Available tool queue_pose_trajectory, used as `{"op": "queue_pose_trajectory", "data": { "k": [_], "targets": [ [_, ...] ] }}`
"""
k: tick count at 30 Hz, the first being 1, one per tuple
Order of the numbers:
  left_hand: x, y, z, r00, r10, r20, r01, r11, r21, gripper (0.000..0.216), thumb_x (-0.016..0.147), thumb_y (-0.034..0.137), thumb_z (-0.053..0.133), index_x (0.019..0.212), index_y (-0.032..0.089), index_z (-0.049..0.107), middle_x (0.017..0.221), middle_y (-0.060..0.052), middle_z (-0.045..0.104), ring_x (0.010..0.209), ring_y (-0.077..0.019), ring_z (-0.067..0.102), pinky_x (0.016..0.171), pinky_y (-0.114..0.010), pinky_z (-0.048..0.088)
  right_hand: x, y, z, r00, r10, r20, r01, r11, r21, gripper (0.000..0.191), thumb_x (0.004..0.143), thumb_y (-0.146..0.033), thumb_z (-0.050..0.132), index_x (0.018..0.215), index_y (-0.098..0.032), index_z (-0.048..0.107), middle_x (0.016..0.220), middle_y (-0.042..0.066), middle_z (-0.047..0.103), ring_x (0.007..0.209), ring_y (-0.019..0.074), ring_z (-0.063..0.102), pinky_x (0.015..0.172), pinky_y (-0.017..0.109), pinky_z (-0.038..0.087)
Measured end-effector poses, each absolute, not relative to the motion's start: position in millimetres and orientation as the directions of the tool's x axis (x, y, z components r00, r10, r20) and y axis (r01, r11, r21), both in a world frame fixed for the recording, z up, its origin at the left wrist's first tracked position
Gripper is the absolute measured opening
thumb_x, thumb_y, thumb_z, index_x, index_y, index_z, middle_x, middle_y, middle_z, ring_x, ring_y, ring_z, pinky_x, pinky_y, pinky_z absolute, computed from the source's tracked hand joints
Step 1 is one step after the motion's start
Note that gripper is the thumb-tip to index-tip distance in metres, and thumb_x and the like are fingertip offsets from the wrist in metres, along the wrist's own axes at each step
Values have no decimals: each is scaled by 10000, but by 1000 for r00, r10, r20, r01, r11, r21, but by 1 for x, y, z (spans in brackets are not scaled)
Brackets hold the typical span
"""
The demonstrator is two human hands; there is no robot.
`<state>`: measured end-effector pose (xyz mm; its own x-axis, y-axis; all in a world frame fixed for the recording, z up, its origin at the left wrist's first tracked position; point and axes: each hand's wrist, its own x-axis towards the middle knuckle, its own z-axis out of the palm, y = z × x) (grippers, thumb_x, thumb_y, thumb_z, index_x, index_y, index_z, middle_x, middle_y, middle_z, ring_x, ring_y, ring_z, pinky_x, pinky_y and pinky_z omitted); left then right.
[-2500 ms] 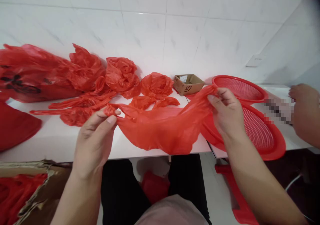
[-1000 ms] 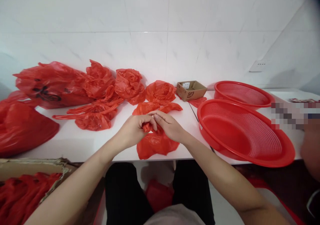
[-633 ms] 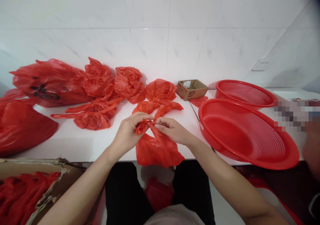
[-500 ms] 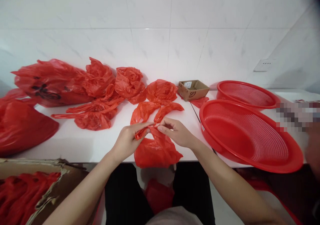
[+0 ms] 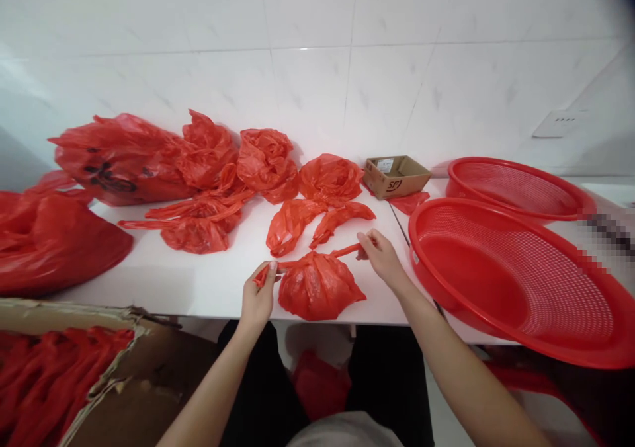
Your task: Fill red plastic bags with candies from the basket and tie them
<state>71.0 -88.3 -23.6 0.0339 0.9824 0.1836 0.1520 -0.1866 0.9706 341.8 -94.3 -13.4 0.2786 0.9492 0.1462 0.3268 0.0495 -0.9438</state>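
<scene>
A small red plastic bag [image 5: 317,289] lies bunched at the front edge of the white table [image 5: 198,282]. Its two handles are stretched out sideways in a taut line. My left hand [image 5: 258,293] is closed, pinching the left handle. My right hand [image 5: 380,256] is closed on the right handle, a little farther back. The bag's body bulges between my hands.
Several tied red bags [image 5: 262,162] and a large full one [image 5: 114,159] lie along the tiled wall. A small cardboard box [image 5: 397,176] and two red mesh baskets [image 5: 520,282] sit on the right. A cardboard carton of red bags [image 5: 54,374] stands at lower left.
My hands were together over the bag, working its handles. They have now pulled apart, left and right, drawing the handles taut. The view has shifted slightly leftward.
</scene>
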Motion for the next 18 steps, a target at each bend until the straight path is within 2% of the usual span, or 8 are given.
{"op": "queue_pose_trajectory", "data": {
  "k": [2, 6, 10, 15, 18],
  "targets": [
    [84, -89, -28, -11, 977, 215, 170, -210, 963, 397, 923, 550, 447, 803, 194, 575, 810, -37, 627, 822, -186, 603, 809, -295, 497, 324, -98, -16, 242, 960, 137, 321, 54, -946, 399, 853, -608, 496, 802, -224, 403, 708, -20, 603, 678, 160, 612, 669, 288, 463],
    [104, -89, -37, -15, 966, 258, 291, -242, 926, 380, 973, 509, 336, 819, 213, 516, 788, -14, 589, 779, -168, 581, 767, -270, 468, 291, -113, -26, 172, 974, 148, 550, 30, -835, 395, 829, -584, 562, 988, -240, 450, 899, 2, 656, 772, 180, 622, 716, 308, 451],
    [111, -84, -47, 61, 966, 251, 489, -248, 836, 335, 984, 459, 327, 848, 225, 524, 730, -3, 597, 692, -173, 580, 690, -270, 435, 283, -114, -45, 136, 975, 175, 748, 15, -663, 274, 941, -494, 412, 1010, -239, 483, 842, 6, 656, 752, 195, 623, 674, 283, 398],
    [110, -57, -54, 114, 973, 201, 732, -219, 645, 254, 966, 379, 402, 1006, 238, 610, 815, -44, 688, 773, -218, 644, 703, -289, 406, 308, -89, -61, 222, 964, 146, 901, -146, -408, 340, 994, -496, 326, 1012, -234, 542, 773, 5, 659, 686, 165, 599, 580, 240, 288],
    [112, -40, -56, 139, 976, 169, 819, -209, 534, 276, 964, 378, 408, 1035, 249, 642, 877, -70, 718, 830, -244, 662, 707, -304, 409, 323, -72, -63, 271, 953, 138, 925, -218, -311, 357, 1011, -469, 304, 1018, -232, 570, 767, 12, 671, 644, 150, 576, 548, 245, 235]
  ]
}}
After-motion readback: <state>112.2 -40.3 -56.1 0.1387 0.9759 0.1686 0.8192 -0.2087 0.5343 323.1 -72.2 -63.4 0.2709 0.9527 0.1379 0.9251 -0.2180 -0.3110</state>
